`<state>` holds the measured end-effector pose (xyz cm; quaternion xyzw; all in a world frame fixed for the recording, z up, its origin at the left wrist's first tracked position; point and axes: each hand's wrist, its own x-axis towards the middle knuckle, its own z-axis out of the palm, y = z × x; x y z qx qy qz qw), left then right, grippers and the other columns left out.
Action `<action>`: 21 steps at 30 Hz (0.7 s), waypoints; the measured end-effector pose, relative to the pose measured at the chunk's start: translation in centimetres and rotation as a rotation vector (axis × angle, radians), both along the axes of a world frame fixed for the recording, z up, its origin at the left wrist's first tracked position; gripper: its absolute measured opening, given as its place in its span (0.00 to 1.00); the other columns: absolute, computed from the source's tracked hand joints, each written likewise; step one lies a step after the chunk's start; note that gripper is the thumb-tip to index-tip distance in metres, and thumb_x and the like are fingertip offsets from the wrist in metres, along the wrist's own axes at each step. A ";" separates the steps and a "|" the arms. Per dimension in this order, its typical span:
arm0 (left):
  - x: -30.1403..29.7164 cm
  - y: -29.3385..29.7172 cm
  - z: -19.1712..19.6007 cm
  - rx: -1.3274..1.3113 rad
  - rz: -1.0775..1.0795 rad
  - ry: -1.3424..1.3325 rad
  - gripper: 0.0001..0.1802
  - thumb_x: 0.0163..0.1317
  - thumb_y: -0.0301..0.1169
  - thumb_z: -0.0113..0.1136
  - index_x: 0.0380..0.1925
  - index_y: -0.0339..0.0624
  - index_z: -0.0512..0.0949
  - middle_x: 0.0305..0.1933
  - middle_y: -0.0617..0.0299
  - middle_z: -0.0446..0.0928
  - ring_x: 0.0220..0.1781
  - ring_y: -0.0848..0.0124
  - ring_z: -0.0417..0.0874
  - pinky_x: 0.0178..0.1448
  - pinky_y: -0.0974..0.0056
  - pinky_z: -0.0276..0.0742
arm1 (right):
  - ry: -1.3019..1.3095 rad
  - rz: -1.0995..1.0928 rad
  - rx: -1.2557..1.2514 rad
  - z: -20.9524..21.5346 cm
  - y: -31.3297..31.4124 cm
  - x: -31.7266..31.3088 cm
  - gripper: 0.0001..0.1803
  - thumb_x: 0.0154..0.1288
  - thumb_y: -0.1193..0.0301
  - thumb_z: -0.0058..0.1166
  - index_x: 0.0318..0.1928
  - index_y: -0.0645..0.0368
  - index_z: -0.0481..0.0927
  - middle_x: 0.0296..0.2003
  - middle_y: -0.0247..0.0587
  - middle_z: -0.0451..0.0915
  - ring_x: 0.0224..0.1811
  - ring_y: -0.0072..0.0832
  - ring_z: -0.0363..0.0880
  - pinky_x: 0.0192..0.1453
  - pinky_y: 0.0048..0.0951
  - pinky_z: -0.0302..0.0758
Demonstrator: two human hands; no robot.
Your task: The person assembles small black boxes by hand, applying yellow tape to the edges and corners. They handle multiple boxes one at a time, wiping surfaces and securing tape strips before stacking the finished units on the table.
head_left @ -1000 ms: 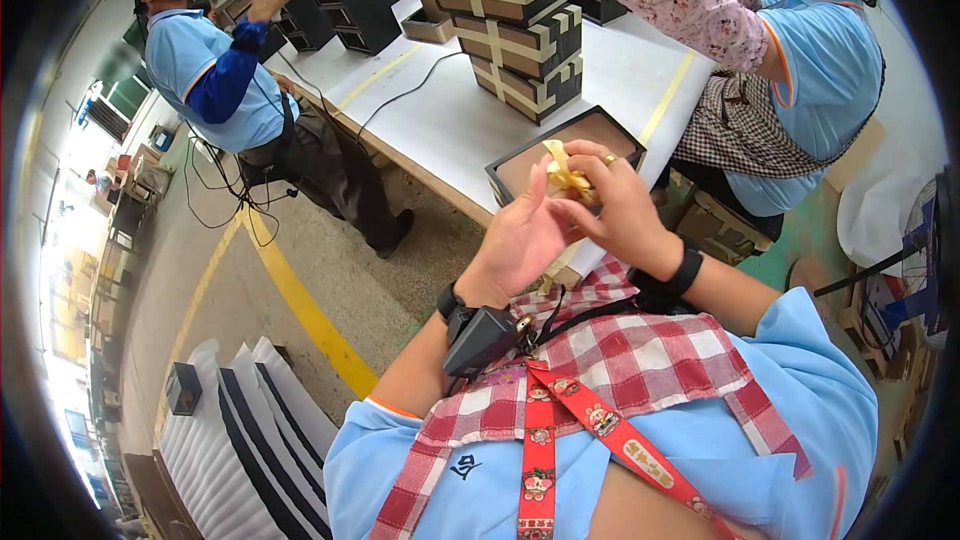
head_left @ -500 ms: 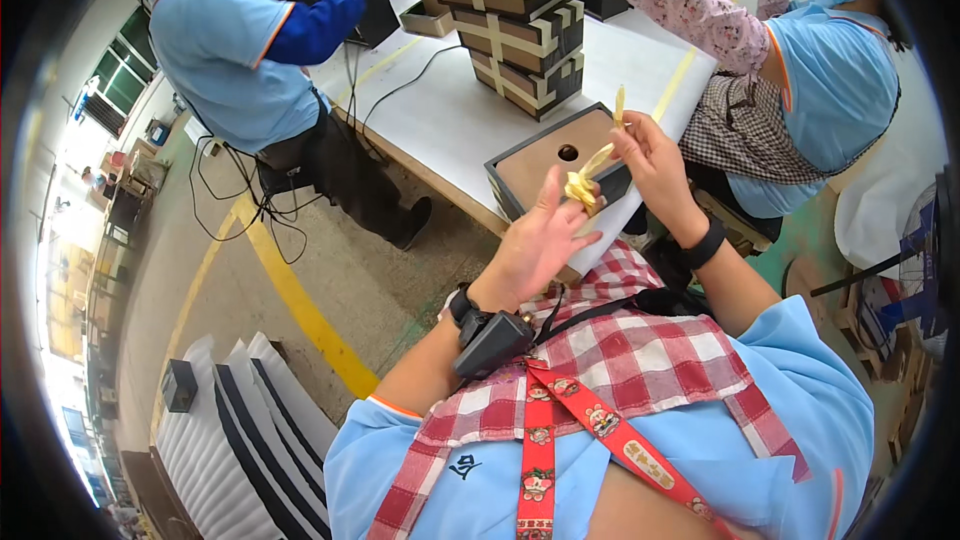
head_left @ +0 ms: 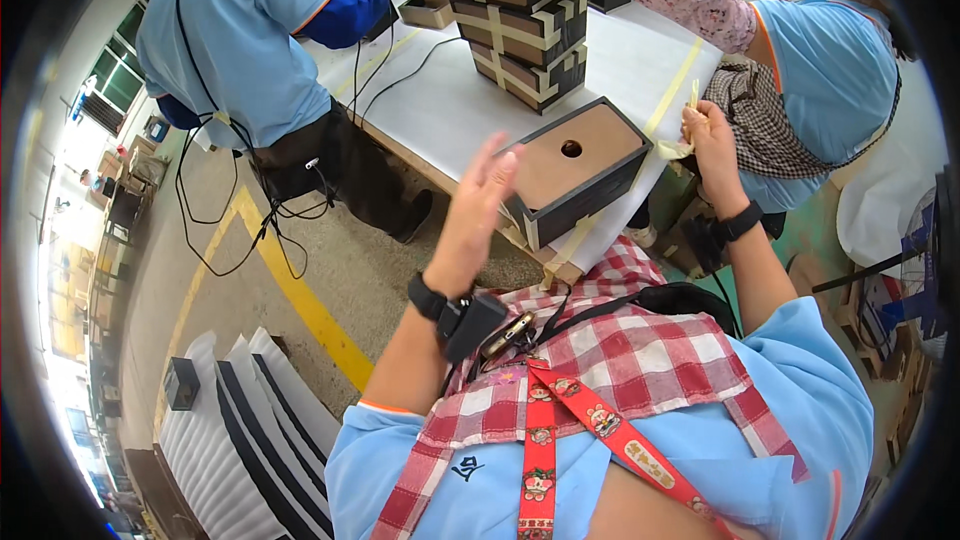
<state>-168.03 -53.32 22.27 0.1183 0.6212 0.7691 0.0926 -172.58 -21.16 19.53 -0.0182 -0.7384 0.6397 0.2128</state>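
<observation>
My left hand is raised in front of me, fingers spread and loose, holding nothing. It hangs just off the near left end of the dark box, close to that end wall, though I cannot tell whether the fingertips touch it.

The box sits at the near corner of the bench, partly overhanging the near edge. Its brown top panel faces up with a small round hole in it. Its long axis runs from my left hand away toward the far right, so the left hand meets the short end and the right hand lies beyond the far end.

My right hand is off the right edge of the bench, just beside the box's far right corner, fingers pressed together and pinching a pale yellow strip. A length of the same kind of strip lies along the bench's right edge. I judge the left hand nearer the box.

Farther along the bench stands a stack of taped boxes, well apart from mine, with two other people working at the far side.
</observation>
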 end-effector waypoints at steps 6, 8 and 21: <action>-4.7 -2.1 -6.0 -0.611 0.232 0.290 0.38 0.60 0.48 0.57 0.61 0.30 0.60 0.63 0.39 0.62 0.65 0.54 0.64 0.67 0.60 0.58 | -0.082 0.145 0.330 0.1 -3.7 3.1 0.20 0.63 0.69 0.53 0.52 0.67 0.69 0.24 0.37 0.75 0.22 0.22 0.74 0.27 0.23 0.71; -4.6 -1.5 -7.0 -0.641 0.209 0.236 0.40 0.58 0.51 0.58 0.60 0.30 0.61 0.59 0.37 0.65 0.62 0.50 0.66 0.65 0.58 0.61 | -0.126 0.241 0.307 0.3 -4.6 3.3 0.18 0.62 0.69 0.55 0.48 0.66 0.71 0.25 0.38 0.76 0.22 0.23 0.74 0.28 0.23 0.72; 1.7 4.4 -3.4 -1.272 0.102 0.499 0.61 0.39 0.57 0.69 0.67 0.38 0.47 0.69 0.40 0.47 0.70 0.42 0.49 0.64 0.37 0.51 | 0.084 0.350 0.857 0.4 -10.6 2.2 0.09 0.58 0.69 0.52 0.33 0.62 0.74 0.28 0.53 0.78 0.33 0.49 0.77 0.37 0.41 0.73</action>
